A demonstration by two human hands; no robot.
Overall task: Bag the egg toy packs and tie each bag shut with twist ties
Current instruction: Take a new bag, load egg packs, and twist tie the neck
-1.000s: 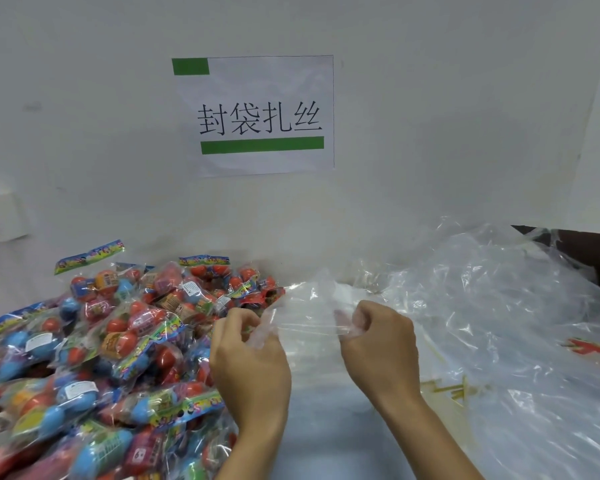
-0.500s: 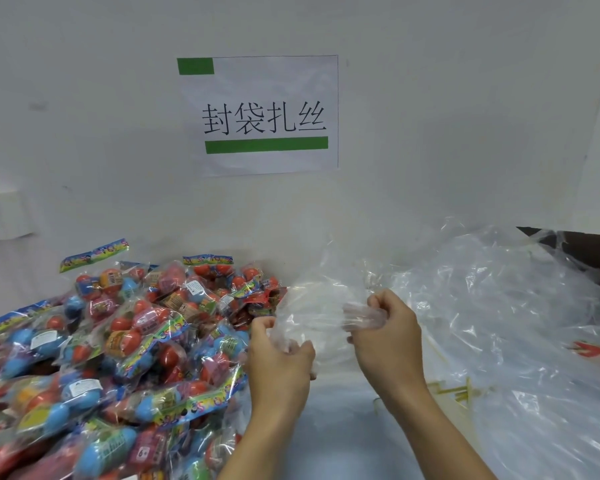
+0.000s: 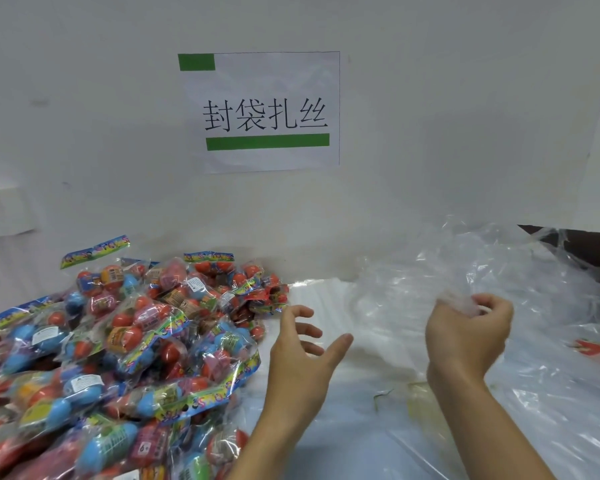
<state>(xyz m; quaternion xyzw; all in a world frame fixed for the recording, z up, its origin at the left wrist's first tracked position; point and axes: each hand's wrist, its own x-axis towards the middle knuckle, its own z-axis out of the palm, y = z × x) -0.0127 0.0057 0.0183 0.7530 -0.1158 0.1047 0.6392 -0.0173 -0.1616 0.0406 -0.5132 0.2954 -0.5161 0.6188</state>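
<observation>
Egg toy packs (image 3: 118,348) lie heaped on the white table (image 3: 326,445), left of both hands. Left hand (image 3: 302,355), fingers spread and holding nothing, hovers just beside the heap's right edge. Right hand (image 3: 468,334), fingers curled, pinches a clear plastic bag (image 3: 413,306); loose clear bags (image 3: 551,358) pile at right. Thin twist ties (image 3: 381,398) lie between the forearms.

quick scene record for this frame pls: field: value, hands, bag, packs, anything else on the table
left hand: open, fingers spread, holds nothing, beside the pack pile
right hand: pinches a clear bag at its edge
egg toy packs: loose heap on the left, none bagged in view
spare bags: clear plastic heap on the right
twist ties: a few thin strands under the plastic
wall sign: white sheet with green bars
</observation>
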